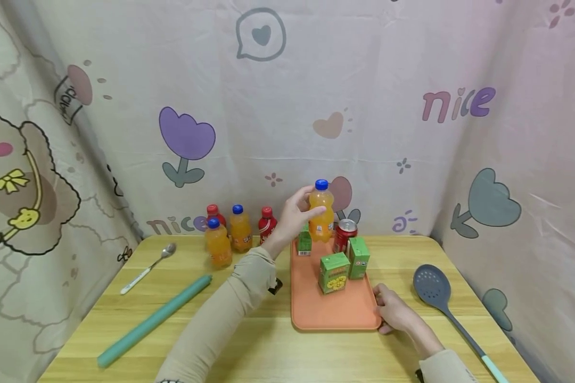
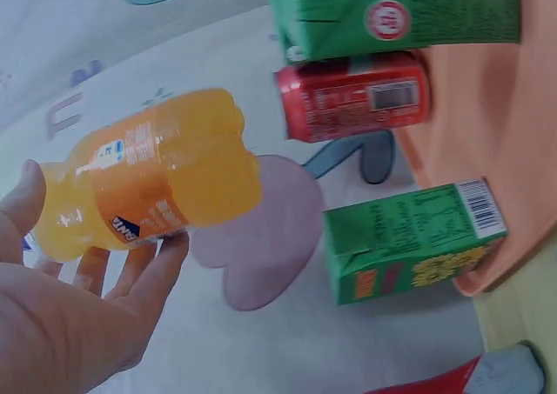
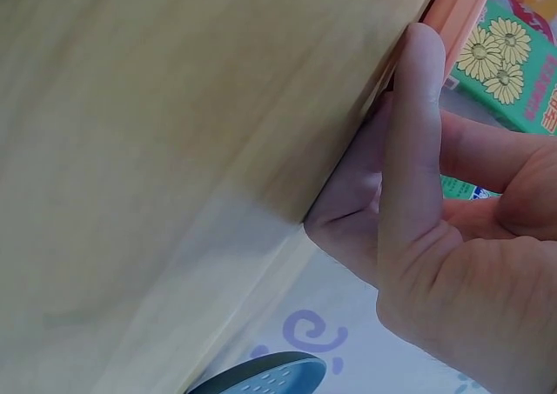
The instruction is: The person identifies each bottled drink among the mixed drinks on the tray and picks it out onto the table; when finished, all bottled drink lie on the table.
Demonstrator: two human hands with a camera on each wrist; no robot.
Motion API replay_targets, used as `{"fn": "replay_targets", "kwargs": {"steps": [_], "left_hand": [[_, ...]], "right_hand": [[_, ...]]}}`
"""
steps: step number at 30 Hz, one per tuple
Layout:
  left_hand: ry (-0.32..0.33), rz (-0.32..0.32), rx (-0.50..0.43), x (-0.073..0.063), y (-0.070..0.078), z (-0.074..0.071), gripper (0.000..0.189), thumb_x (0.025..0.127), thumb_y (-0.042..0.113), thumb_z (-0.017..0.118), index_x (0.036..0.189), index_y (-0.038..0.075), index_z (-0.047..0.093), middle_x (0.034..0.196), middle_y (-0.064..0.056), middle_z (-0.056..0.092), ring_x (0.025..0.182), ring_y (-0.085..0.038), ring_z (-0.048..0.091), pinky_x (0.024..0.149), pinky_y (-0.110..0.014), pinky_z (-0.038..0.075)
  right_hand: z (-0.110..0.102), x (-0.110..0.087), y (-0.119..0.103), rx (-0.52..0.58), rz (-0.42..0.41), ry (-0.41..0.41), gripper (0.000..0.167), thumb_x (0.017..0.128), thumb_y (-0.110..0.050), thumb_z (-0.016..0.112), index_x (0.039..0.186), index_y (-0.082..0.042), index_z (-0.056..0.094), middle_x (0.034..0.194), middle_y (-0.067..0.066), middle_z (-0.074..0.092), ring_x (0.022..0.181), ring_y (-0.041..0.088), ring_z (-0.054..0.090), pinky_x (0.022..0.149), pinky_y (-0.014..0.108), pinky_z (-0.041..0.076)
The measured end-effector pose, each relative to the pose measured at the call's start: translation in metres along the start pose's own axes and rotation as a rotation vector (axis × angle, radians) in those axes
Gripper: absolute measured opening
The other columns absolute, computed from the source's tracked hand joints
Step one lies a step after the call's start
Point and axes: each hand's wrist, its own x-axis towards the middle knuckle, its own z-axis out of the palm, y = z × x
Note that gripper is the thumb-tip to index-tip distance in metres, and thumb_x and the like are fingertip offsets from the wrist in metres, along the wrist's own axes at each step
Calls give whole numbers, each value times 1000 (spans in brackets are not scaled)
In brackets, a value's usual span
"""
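Observation:
My left hand (image 1: 294, 215) holds an orange soda bottle (image 1: 321, 213) with a blue cap, raised over the back of an orange tray (image 1: 335, 316). In the left wrist view its fingers and thumb wrap around the bottle's upper part, with the base pointing toward the tray. On the tray stand green drink cartons (image 1: 334, 274) with flower pictures and a red soda can (image 1: 346, 234); the bottle partly covers the back of the tray in the head view. At the front right corner, my right hand (image 1: 394, 309) grips the tray's rim.
Left of the tray stand orange soda bottles (image 1: 219, 244) and red-capped bottles (image 1: 267, 226). A green rolled stick (image 1: 155, 322) and a spoon (image 1: 148, 270) lie on the left of the wooden table (image 1: 263, 351). A slotted skimmer (image 1: 432, 287) lies at the right. A patterned curtain (image 1: 287, 133) hangs behind.

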Motion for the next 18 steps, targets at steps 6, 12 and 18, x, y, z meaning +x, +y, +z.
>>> {"fn": "replay_targets", "kwargs": {"steps": [6, 12, 18], "left_hand": [[-21, -67, -50, -9, 21, -19, 60, 101, 25, 73, 156, 24, 48, 156, -9, 55, 136, -35, 63, 109, -54, 57], [-80, -135, -114, -18, 40, -34, 66, 102, 24, 71, 161, 22, 42, 165, -10, 47, 147, -38, 53, 112, -60, 52], [-98, -225, -344, -31, 51, -44, 66, 104, 16, 64, 163, 21, 37, 162, -14, 48, 143, -39, 54, 118, -63, 46]], "right_hand": [[-1, 0, 0, -6, -5, -10, 32, 104, 9, 47, 135, 5, 43, 116, 26, 61, 84, 23, 69, 57, 40, 62], [-1, -2, -1, -8, -10, -12, 34, 103, 9, 47, 137, 6, 42, 120, 30, 59, 86, 23, 69, 58, 40, 62], [-1, -2, 1, 7, -19, -18, 34, 102, 10, 46, 136, 7, 40, 118, 30, 58, 86, 24, 68, 58, 41, 62]]}}
